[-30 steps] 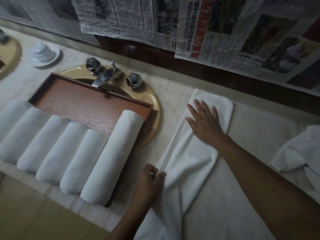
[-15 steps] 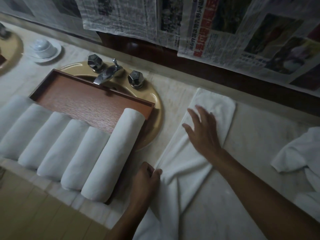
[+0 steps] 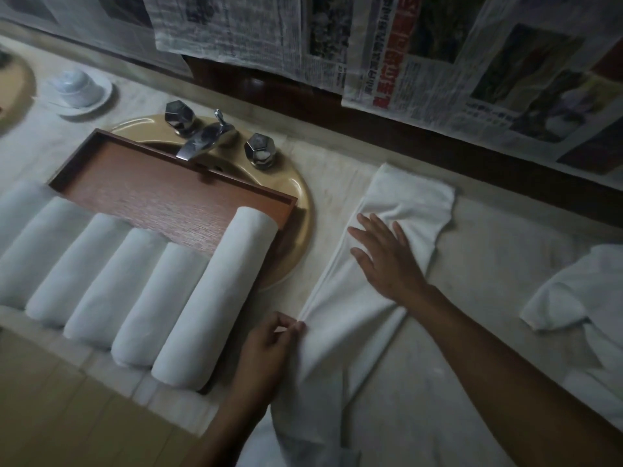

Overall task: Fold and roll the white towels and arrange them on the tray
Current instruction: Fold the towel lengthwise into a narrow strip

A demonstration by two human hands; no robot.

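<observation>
Head view: the towel [image 3: 414,193] lies half folded on the counter [image 3: 488,264], right of the sink [image 3: 301,214]. Left hand [image 3: 266,348] has a pinching grip on its near edge. Right hand [image 3: 387,261] lies flat on it, fingers spread, grip released. Rolled towels [image 3: 215,298] sit side by side on the tray [image 3: 161,193].

matt cloth towel [image 3: 371,318], wood-grain tray [image 3: 175,200]

My left hand [image 3: 269,345] pinches the edge of the long white cloth towel [image 3: 404,193]; my right hand [image 3: 387,261] presses flat on it, fingers spread.
</observation>
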